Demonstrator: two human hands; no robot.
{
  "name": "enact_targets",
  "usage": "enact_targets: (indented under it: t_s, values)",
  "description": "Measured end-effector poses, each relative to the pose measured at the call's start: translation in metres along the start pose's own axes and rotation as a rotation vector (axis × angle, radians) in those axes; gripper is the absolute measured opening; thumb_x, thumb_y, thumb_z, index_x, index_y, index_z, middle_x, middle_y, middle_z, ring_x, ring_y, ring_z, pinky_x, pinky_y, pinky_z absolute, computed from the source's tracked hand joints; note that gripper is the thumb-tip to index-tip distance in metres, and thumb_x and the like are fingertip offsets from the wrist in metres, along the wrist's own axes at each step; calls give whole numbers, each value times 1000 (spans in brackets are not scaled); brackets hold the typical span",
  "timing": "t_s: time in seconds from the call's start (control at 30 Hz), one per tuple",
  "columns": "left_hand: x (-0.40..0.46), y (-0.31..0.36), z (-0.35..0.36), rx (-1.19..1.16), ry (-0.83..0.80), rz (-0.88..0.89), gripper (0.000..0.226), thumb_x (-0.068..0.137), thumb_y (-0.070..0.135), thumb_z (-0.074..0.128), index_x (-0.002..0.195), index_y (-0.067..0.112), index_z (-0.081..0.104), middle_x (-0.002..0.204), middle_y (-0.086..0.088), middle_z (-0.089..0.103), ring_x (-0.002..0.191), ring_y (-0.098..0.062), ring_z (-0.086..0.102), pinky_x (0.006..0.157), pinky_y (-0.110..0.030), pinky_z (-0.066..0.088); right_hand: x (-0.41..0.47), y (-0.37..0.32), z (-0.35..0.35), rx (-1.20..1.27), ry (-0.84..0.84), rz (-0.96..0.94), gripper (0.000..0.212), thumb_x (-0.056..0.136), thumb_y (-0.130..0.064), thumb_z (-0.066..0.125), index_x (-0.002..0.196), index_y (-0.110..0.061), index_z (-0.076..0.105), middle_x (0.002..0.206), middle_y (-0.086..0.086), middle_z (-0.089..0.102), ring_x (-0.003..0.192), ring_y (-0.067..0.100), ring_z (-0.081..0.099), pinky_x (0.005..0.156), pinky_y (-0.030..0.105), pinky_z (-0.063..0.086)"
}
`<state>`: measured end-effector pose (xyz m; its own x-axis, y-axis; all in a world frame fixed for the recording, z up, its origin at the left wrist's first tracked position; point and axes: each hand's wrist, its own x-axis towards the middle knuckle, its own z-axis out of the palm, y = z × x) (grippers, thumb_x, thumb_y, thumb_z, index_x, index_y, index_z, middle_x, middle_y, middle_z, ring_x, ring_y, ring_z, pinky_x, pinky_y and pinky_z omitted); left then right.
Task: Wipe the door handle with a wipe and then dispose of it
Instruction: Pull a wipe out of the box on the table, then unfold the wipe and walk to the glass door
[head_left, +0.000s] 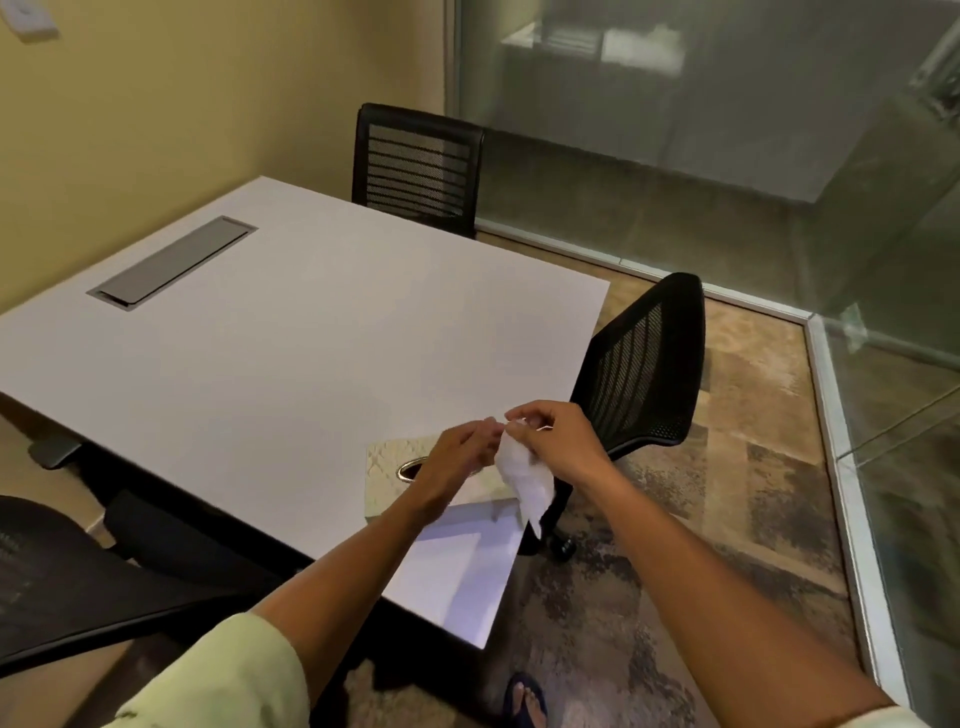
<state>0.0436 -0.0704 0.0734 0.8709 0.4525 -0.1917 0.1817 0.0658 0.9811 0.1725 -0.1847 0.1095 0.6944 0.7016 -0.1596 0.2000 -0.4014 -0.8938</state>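
Observation:
A white wipe (524, 475) hangs between both hands above the near right corner of the white table (291, 338). My right hand (558, 434) pinches its top edge, and my left hand (457, 457) grips the same edge from the left. Under my left hand sits a pale patterned tissue box (387, 467) with an oval metal-rimmed opening. No door handle or bin is in view.
A black mesh chair (641, 364) stands at the table's right edge, another (418, 166) at the far side, a third (62, 577) at the near left. Glass walls (727, 130) close off the back and right. A grey cable hatch (171, 262) is set in the tabletop.

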Motion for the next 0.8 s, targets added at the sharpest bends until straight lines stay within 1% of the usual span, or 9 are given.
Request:
enact_targets:
  t_s: [0.07,0.13,0.23,0.3,0.4,0.5,0.63,0.73,0.8]
  values:
    - [-2,9,12,-109,-61,5,35,106,34,52,122,11,73,117,-6,76,112,-21,72,94,-33,59,-9,1,-10,32,-3,15,15,84,-25,76,99,-24,76,79,-7,66,75,10,64,64,25,53]
    - [-3,14,22,-162,-119,15,31,101,31,62,123,10,71,118,-9,76,113,-25,72,97,-38,59,-17,1,-20,61,23,37,20,83,-27,77,103,-23,75,78,-5,67,73,11,66,60,22,51]
    - [-2,23,37,-189,-183,-15,25,95,21,72,119,12,71,111,-10,77,104,-28,74,87,-37,61,-32,3,-40,99,112,66,19,82,-24,79,100,-22,74,76,0,67,67,9,64,53,19,50]
    - [-2,28,48,-184,-196,-28,21,92,13,75,113,12,72,104,-11,77,99,-27,74,80,-33,61,-43,6,-53,104,160,73,20,80,-23,80,99,-20,74,75,4,67,68,11,63,56,23,53]
    - [-1,38,65,-146,-261,15,11,93,12,73,103,13,79,104,-15,78,95,-26,75,82,-33,61,-61,7,-74,141,209,94,20,77,-20,83,95,-18,75,67,-4,62,67,10,62,66,30,54]
    - [-2,48,86,-139,-295,35,13,95,16,71,91,23,82,100,-11,79,96,-25,75,84,-31,61,-83,9,-96,163,256,114,10,79,-20,82,87,-18,77,68,-4,66,68,10,62,68,28,53]
    - [-1,56,118,-118,-316,19,19,97,15,67,87,22,82,98,-10,78,98,-27,75,92,-38,60,-115,14,-120,163,286,140,13,86,-16,74,94,-6,79,88,8,77,77,11,66,70,26,53]
    - [-5,61,144,-185,-361,-31,29,102,12,60,79,18,76,84,-4,75,86,-22,71,84,-35,57,-138,17,-136,203,369,166,21,90,-14,70,96,5,74,86,13,71,72,16,62,61,26,53]
    - [-10,66,163,-218,-377,-65,31,104,11,54,77,15,70,79,-3,71,80,-19,67,80,-37,53,-152,18,-145,238,401,177,22,92,-15,66,93,6,71,83,14,67,73,20,62,69,36,56]
